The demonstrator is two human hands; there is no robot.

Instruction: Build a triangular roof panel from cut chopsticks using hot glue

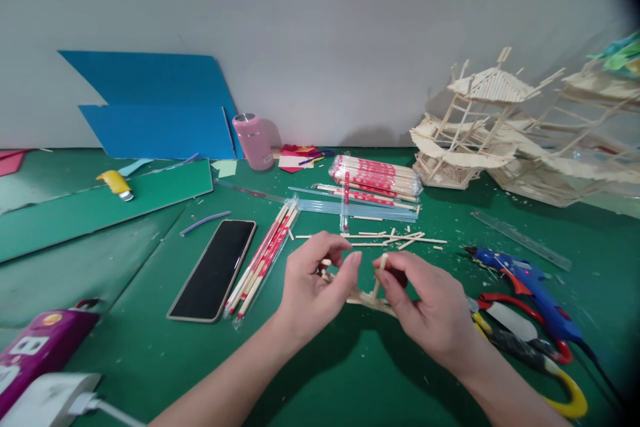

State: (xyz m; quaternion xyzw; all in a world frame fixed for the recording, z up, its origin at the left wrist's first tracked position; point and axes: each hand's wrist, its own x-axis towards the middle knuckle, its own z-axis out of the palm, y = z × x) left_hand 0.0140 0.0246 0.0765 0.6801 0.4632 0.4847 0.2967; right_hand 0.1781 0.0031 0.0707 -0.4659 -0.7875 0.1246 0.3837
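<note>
My left hand (pixel 315 290) is closed around the left part of a small wooden stick frame (pixel 367 301), held above the green table. Its fingers hide much of the frame. Between the thumb and fingers of my right hand (pixel 430 303) is a short wooden stick (pixel 381 272), standing nearly upright at the frame's middle. Whether that stick is fixed to the frame I cannot tell. Cut sticks (pixel 370 244) lie scattered on the table just beyond both hands.
Right: a blue glue gun (pixel 525 283), red-handled and yellow-handled tools (pixel 570 390), a ruler (pixel 520 240). Behind stand stick-built pavilion models (pixel 465 157). Chopstick packs (pixel 375 173), a pink cup (pixel 254 143). Left: wrapped chopsticks (pixel 265 257), phone (pixel 213 270), yellow cutter (pixel 116 183), purple power strip (pixel 47 347).
</note>
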